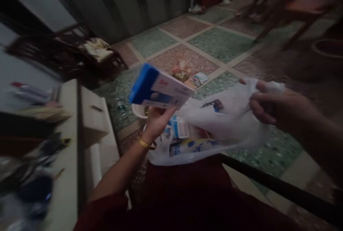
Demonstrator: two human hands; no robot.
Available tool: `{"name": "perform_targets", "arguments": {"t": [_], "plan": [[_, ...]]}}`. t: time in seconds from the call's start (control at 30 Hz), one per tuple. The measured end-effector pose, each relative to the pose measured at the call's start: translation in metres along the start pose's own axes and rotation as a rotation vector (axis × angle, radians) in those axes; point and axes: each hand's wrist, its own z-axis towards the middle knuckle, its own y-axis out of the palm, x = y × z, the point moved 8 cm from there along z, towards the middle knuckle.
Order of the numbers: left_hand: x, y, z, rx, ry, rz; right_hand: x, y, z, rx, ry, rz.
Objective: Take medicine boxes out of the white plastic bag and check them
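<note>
My left hand [158,118] is closed on a white box with a blue end [158,89], held up over a white plastic bag [227,120]. A gold bangle circles that wrist. My right hand [270,104] pinches the bag's upper right edge, holding it open. Inside the bag lie other packets [184,138] with blue and yellow print. The bag rests on my lap, which is covered in dark red cloth [187,195].
A pale cabinet [93,123] with cluttered items on top stands at the left. A dark wooden chair [80,50] with cloth on it is behind. Small wrappers [187,73] lie on the tiled floor. A black bar [276,186] crosses the lower right. More chairs stand at the top right.
</note>
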Motion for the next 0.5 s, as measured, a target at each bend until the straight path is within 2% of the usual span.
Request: {"name": "perform_targets", "arguments": {"t": [0.07, 0.13, 0.23, 0.3, 0.4, 0.5], "plan": [[-0.004, 0.041, 0.012, -0.245, 0.094, 0.226, -0.003, 0.005, -0.010, -0.062, 0.022, 0.036], [-0.008, 0.074, 0.010, -0.451, 0.211, 0.429, -0.008, 0.013, -0.013, -0.134, 0.004, 0.060], [-0.016, 0.105, -0.005, -0.671, 0.371, 0.697, -0.011, 0.018, -0.012, -0.188, -0.018, 0.096], [-0.020, 0.114, -0.010, -0.721, 0.413, 0.880, -0.008, 0.020, -0.010, -0.209, -0.007, 0.099], [-0.017, 0.124, -0.009, -0.721, 0.394, 1.134, 0.000, 0.025, -0.008, -0.241, 0.049, 0.091], [-0.006, 0.136, -0.006, -0.703, 0.367, 1.250, 0.005, 0.031, -0.006, -0.259, 0.084, 0.072]]}}
